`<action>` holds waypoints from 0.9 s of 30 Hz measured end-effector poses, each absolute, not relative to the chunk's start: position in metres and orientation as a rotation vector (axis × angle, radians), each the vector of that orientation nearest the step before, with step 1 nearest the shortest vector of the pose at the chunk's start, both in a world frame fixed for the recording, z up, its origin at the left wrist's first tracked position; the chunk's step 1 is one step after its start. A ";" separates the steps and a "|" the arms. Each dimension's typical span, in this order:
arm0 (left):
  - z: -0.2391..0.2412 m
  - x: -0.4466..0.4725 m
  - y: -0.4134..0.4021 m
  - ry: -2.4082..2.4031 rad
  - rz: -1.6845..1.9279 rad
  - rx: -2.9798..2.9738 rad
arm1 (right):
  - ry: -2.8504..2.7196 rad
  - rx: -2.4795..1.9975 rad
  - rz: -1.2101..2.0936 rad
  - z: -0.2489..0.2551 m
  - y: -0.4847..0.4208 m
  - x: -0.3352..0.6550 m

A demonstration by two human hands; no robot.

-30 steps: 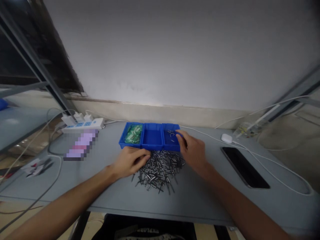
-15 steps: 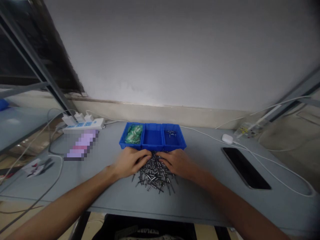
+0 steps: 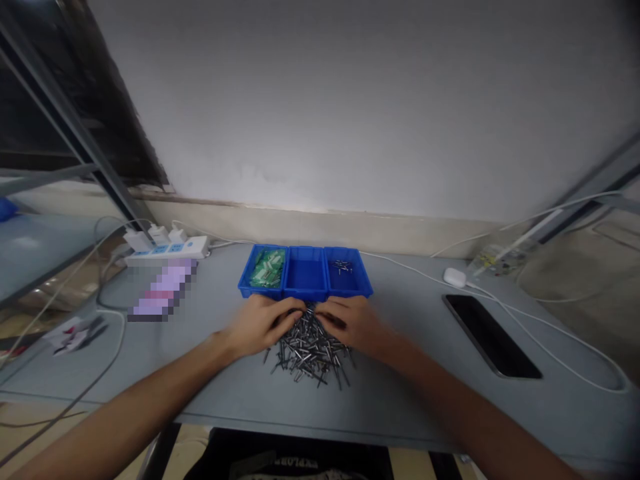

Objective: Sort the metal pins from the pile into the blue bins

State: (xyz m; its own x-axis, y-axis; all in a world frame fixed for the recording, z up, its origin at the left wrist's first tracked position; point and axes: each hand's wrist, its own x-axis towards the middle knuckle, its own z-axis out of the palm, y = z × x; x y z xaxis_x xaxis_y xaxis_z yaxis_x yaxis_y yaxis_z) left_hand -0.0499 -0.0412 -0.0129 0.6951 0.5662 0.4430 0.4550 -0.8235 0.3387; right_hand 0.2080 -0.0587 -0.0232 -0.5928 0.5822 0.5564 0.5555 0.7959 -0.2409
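Note:
A loose pile of small silvery metal pins that look like blind rivets [image 3: 309, 357] lies on the grey table. My left hand [image 3: 260, 325] rests at the pile's far left side, thumb and index finger pinched together at its top. Opposite it, my right hand [image 3: 356, 325] has its thumb and fingertips closed close to the left fingertips. What either pinch holds is too small to make out. Just beyond the hands stand three joined blue bins: the left bin [image 3: 243, 288] holds green-and-white packets, the middle bin [image 3: 305, 273] shows a bare floor, and the right bin [image 3: 350, 285] contains a few pins.
On the left are a white power strip [image 3: 197, 248] with plugs, a pixelated purple phone-like object [image 3: 167, 287] and a crumpled wrapper [image 3: 70, 335]. To the right lie a black phone [image 3: 493, 337], a white earbud case [image 3: 455, 277] and a white cable [image 3: 565, 327]. A wall rises behind.
My right hand's fingertips have drawn together and shifted slightly at the top of the pile. The left hand has edged a little to the right. Bins and pile look the same.

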 end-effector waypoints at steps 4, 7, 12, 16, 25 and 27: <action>-0.013 -0.049 -0.041 0.849 0.758 2.700 | -2.214 -0.783 0.182 -0.022 -0.065 0.203; -0.012 -0.049 -0.040 0.811 0.720 2.713 | -2.199 -0.766 0.234 -0.021 -0.068 0.201; -0.012 -0.050 -0.041 0.740 0.687 2.716 | -2.219 -0.742 0.236 -0.021 -0.067 0.200; -0.012 -0.050 -0.042 0.644 0.707 2.729 | -2.261 -0.739 0.126 -0.025 -0.068 0.197; -0.012 -0.048 -0.043 0.582 0.785 2.758 | -2.333 -0.778 0.003 -0.025 -0.070 0.192; -0.012 -0.047 -0.043 0.610 0.797 2.737 | -2.314 -0.779 0.001 -0.023 -0.070 0.193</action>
State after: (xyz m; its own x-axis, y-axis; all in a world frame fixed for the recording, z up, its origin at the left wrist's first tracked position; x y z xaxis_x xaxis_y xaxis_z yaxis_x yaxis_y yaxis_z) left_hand -0.0473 -0.0432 -0.0118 0.7660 0.4492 0.4599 0.3268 -0.8881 0.3232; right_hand 0.1927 -0.0699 -0.0234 -0.5850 0.5340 0.6104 0.5334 0.8203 -0.2064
